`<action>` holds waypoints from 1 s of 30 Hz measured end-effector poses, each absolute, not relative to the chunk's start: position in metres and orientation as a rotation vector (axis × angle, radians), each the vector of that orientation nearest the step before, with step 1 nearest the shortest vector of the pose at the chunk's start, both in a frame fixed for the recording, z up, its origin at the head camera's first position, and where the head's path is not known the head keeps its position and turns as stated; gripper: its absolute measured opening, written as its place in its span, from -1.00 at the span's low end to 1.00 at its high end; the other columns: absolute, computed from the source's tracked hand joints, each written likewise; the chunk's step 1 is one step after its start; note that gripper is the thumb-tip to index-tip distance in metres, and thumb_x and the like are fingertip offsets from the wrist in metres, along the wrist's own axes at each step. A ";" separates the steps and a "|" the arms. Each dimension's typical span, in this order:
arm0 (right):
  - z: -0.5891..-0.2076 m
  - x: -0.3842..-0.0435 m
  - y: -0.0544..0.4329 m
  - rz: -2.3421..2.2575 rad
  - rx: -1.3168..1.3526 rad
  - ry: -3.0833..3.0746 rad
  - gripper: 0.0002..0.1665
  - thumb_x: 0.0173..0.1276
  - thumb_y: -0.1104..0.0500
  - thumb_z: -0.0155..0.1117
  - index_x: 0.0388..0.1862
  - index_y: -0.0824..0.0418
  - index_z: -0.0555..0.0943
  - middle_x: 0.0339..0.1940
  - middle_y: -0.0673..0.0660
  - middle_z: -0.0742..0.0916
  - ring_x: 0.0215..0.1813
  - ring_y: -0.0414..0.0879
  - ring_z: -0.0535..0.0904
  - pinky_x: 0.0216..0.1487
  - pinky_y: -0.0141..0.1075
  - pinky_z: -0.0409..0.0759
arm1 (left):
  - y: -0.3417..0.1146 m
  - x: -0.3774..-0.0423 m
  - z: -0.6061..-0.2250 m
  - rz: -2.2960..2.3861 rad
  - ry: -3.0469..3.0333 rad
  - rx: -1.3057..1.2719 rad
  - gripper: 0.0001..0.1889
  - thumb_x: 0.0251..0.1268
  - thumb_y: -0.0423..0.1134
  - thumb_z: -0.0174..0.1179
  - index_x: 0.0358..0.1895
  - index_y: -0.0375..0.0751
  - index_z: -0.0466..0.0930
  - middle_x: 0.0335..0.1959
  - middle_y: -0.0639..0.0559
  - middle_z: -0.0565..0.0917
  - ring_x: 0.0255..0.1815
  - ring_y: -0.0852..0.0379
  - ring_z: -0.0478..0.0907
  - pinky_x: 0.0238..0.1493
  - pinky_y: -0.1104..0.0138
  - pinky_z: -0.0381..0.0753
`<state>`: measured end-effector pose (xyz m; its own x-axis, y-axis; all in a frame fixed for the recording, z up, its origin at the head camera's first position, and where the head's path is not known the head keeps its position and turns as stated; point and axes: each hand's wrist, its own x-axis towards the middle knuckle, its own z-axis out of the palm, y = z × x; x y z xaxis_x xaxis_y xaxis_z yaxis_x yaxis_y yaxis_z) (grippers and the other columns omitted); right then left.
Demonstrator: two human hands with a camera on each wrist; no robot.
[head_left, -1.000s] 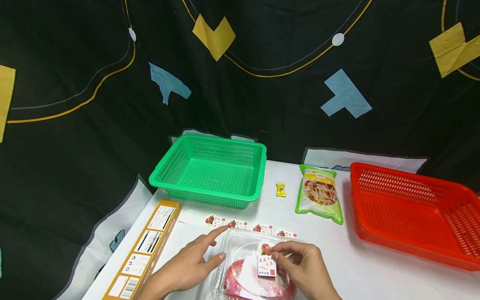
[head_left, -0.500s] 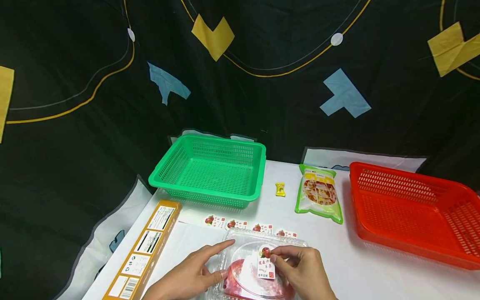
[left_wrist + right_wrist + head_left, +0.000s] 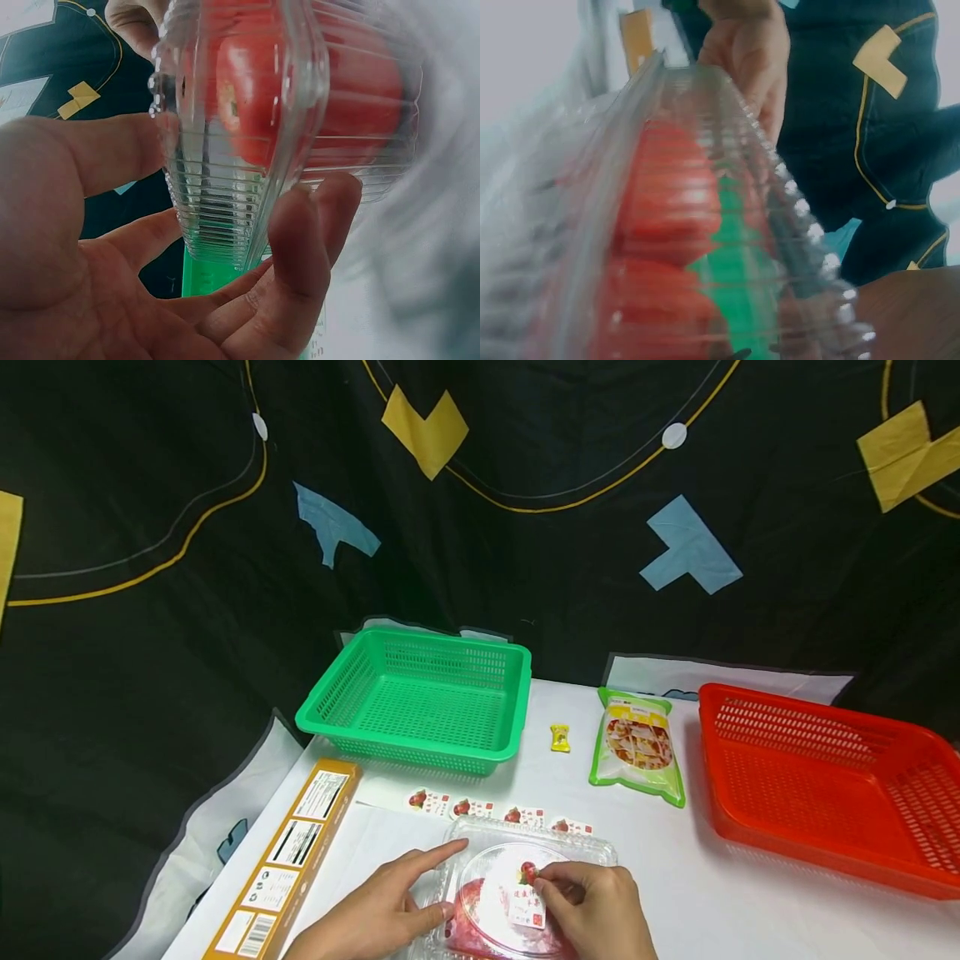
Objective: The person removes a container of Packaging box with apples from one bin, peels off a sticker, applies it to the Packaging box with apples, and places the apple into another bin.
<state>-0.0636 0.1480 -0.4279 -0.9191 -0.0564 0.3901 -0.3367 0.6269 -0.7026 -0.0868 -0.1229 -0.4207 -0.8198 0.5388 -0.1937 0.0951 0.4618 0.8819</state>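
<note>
A clear ridged plastic box (image 3: 487,831) with its lid down stands at the front of the table, holding glossy red fruits (image 3: 255,82). My left hand (image 3: 382,906) grips its left side. In the left wrist view the thumb lies on the lid and the curled fingertips (image 3: 296,225) meet the rim. Above the lid, my right hand (image 3: 596,902) pinches a small white sticker (image 3: 527,907) with a red fruit picture between thumb and index finger. The sticker lies over the oval on the lid. My hand covers the sticker's right edge.
Behind the box lies a strip of similar stickers (image 3: 480,810). A long brown carton (image 3: 288,860) is at the left, a green basket (image 3: 412,752) behind it. A yellow wrapped candy (image 3: 560,737), a green-edged food bag (image 3: 637,747) and a red basket (image 3: 810,793) are further right.
My right hand has brought the sticker slightly left and down toward the lid. The left index finger has come back from the sticker strip to the lid's corner, and the thumb now touches the box.
</note>
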 end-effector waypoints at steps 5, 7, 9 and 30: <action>-0.435 -0.067 0.146 1.019 0.449 -2.365 -0.76 -0.18 0.32 0.66 -0.58 0.06 0.76 -0.68 -0.25 0.63 -0.62 -0.57 0.35 -0.59 -0.58 0.38 | -0.123 -0.088 -0.422 1.316 2.283 0.558 -0.32 0.32 -0.08 0.28 0.48 0.21 0.26 0.05 -0.04 0.44 -0.61 0.17 0.49 -0.52 0.33 0.51; -0.438 -0.068 0.145 0.953 0.497 -2.312 -0.74 -0.23 0.31 0.66 -0.58 0.05 0.75 -0.69 -0.27 0.61 -0.60 -0.58 0.33 -0.59 -0.60 0.36 | -0.122 -0.088 -0.423 1.309 2.283 0.556 -0.32 0.31 -0.08 0.29 0.48 0.21 0.27 0.04 -0.04 0.44 -0.60 0.16 0.49 -0.51 0.32 0.51; -0.440 -0.070 0.145 0.888 0.535 -2.279 -0.74 -0.26 0.30 0.66 -0.59 0.04 0.74 -0.70 -0.28 0.59 -0.59 -0.59 0.32 -0.58 -0.60 0.35 | -0.122 -0.088 -0.423 1.304 2.276 0.540 -0.33 0.31 -0.09 0.29 0.47 0.22 0.27 0.04 -0.03 0.44 -0.59 0.14 0.49 -0.49 0.32 0.51; -0.426 -0.069 0.160 0.373 0.622 -2.857 -0.26 0.07 -0.59 0.14 0.02 -0.20 0.75 -0.47 -0.17 0.32 -0.39 -0.18 0.15 -0.36 -0.27 0.09 | -0.121 -0.088 -0.426 1.281 2.316 0.546 -0.34 0.30 -0.06 0.29 0.46 0.26 0.28 0.09 -0.05 0.46 -0.58 0.16 0.50 -0.44 0.32 0.51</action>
<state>-0.0691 0.1601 -0.4260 -0.8932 -0.3805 0.2396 -0.4293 0.8802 -0.2025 -0.0881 -0.1209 -0.4260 -0.8274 0.5314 -0.1818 0.1286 0.4944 0.8597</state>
